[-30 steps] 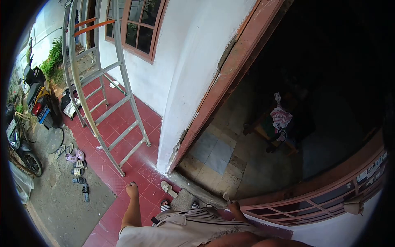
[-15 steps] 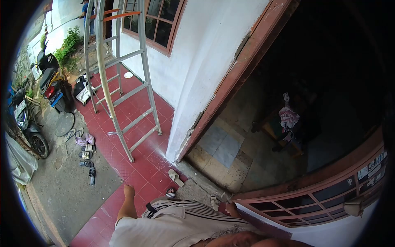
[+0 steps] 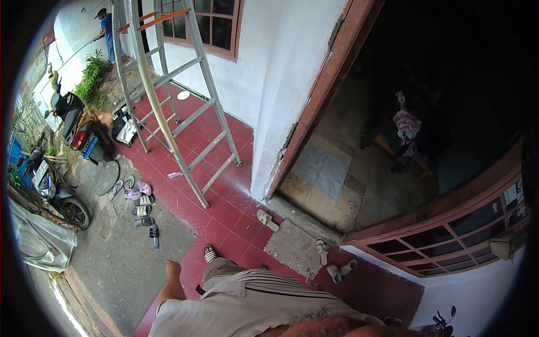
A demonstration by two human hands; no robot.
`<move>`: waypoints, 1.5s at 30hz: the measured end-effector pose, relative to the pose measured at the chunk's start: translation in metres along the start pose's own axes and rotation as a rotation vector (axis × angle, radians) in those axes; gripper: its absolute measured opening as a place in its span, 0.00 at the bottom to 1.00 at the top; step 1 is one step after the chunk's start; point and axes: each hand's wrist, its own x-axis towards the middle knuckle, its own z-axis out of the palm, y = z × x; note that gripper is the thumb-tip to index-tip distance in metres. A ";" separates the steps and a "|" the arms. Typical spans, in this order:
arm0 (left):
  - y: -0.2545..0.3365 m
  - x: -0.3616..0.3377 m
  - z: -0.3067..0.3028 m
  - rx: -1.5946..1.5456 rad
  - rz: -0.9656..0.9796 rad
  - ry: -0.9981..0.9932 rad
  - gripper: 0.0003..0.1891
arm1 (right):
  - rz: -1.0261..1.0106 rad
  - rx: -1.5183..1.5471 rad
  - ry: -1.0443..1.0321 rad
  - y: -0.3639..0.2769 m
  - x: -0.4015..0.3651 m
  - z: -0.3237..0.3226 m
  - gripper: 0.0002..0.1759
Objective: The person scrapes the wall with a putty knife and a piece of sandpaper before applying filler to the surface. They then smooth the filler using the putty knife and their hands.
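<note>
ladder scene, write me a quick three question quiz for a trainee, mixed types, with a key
1. True or false: the ladder stands on red tiles.

2. What colour are the ladder's upper braces?
a) green
b) orange
c) blue

3. Is the left hand touching the ladder or apart from it?

Key:
1. True
2. b
3. Apart

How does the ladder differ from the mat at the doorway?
Pose: the ladder stands with its legs spread, while the mat lies flat.
Look: the ladder is mostly silvery with orange bars up high; the mat is greyish and rough-textured.
Size: the ladder is far larger than the mat.
Shared: both rest on the red tiles.
</note>
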 end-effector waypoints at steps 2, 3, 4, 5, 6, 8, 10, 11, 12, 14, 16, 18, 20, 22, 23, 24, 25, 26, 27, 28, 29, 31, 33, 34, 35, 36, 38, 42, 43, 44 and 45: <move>-0.016 0.019 0.007 0.012 0.067 -0.055 0.18 | 0.021 -0.085 0.019 -0.008 -0.016 0.000 0.21; -0.012 0.040 0.015 0.021 0.072 -0.071 0.18 | 0.032 -0.133 0.031 -0.015 -0.022 -0.001 0.21; -0.009 0.060 0.022 0.180 0.191 -0.159 0.17 | 0.041 -0.200 0.044 -0.025 -0.030 -0.002 0.22; -0.022 0.069 0.017 0.349 0.309 -0.254 0.16 | 0.058 -0.240 0.050 -0.031 -0.037 0.000 0.23; -0.025 0.080 0.012 0.360 0.313 -0.264 0.16 | 0.066 -0.282 0.057 -0.046 -0.040 0.005 0.23; 0.004 0.095 -0.003 0.220 0.455 -0.124 0.15 | 0.070 -0.356 0.080 -0.079 -0.046 0.018 0.24; 0.018 0.106 -0.026 0.067 0.364 -0.102 0.14 | 0.055 -0.431 0.107 -0.116 -0.046 0.036 0.25; 0.020 0.114 -0.033 -0.076 0.268 -0.078 0.13 | 0.028 -0.463 0.127 -0.135 -0.044 0.049 0.26; 0.014 0.126 -0.034 -0.082 0.271 -0.084 0.13 | -0.022 -0.490 0.150 -0.154 -0.047 0.062 0.27; -0.005 0.159 -0.032 -0.083 0.313 -0.024 0.12 | -0.159 -0.544 0.210 -0.209 -0.076 0.094 0.27; -0.031 0.188 -0.035 -0.132 0.254 -0.082 0.10 | -0.364 -0.635 0.292 -0.257 -0.112 0.125 0.26; -0.040 0.199 -0.047 -0.110 0.175 -0.073 0.10 | -0.404 -0.650 0.297 -0.274 -0.119 0.152 0.25; -0.045 0.211 -0.050 -0.186 0.068 -0.069 0.10 | -0.454 -0.668 0.309 -0.295 -0.110 0.163 0.24; -0.069 0.214 -0.046 -0.269 0.020 -0.095 0.09 | -0.406 -0.738 0.172 -0.286 -0.081 0.163 0.22; -0.066 0.214 -0.044 -0.325 0.028 -0.068 0.09 | -0.380 -0.762 0.130 -0.290 -0.069 0.161 0.22; -0.065 0.211 -0.046 -0.372 0.036 -0.036 0.09 | -0.336 -0.779 0.097 -0.288 -0.056 0.157 0.22; -0.066 0.203 -0.047 -0.374 0.040 -0.030 0.09 | -0.298 -0.795 0.082 -0.289 -0.048 0.153 0.23; -0.063 0.194 -0.045 -0.288 0.058 -0.031 0.11 | -0.269 -0.801 0.084 -0.286 -0.035 0.149 0.23; -0.060 0.187 -0.046 -0.201 0.078 -0.030 0.12 | -0.245 -0.805 0.083 -0.282 -0.026 0.144 0.23; -0.057 0.177 -0.047 -0.172 0.063 -0.053 0.12 | -0.227 -0.811 0.082 -0.282 -0.015 0.140 0.23; -0.054 0.167 -0.048 -0.143 0.049 -0.076 0.12 | -0.207 -0.815 0.079 -0.278 -0.005 0.136 0.23; -0.051 0.156 -0.047 -0.150 0.135 -0.107 0.10 | -0.181 -0.828 0.061 -0.273 0.015 0.130 0.24; -0.052 0.147 -0.040 -0.231 -0.030 -0.104 0.12 | -0.160 -0.863 0.035 -0.268 0.046 0.132 0.24; -0.052 0.140 -0.039 -0.222 -0.040 -0.109 0.12 | -0.158 -0.858 0.021 -0.260 0.066 0.133 0.24; -0.048 0.130 -0.045 -0.212 -0.050 -0.114 0.13 | -0.152 -0.849 0.035 -0.261 0.057 0.133 0.25; -0.047 0.136 -0.043 -0.107 0.015 -0.139 0.13 | -0.159 -0.816 0.053 -0.272 0.040 0.134 0.26; -0.048 0.144 -0.048 0.358 0.416 -0.184 0.14 | -0.166 -0.752 0.088 -0.295 -0.003 0.135 0.28; -0.033 0.164 -0.050 0.452 0.464 -0.250 0.14 | -0.193 -0.702 0.134 -0.315 -0.034 0.143 0.31; -0.025 0.169 -0.052 0.408 0.421 -0.262 0.14 | -0.203 -0.699 0.131 -0.310 -0.021 0.143 0.32; -0.019 0.172 -0.054 0.370 0.396 -0.269 0.15 | -0.220 -0.708 0.106 -0.297 0.001 0.149 0.32; -0.013 0.176 -0.055 0.338 0.381 -0.274 0.15 | -0.221 -0.702 0.109 -0.280 0.032 0.151 0.32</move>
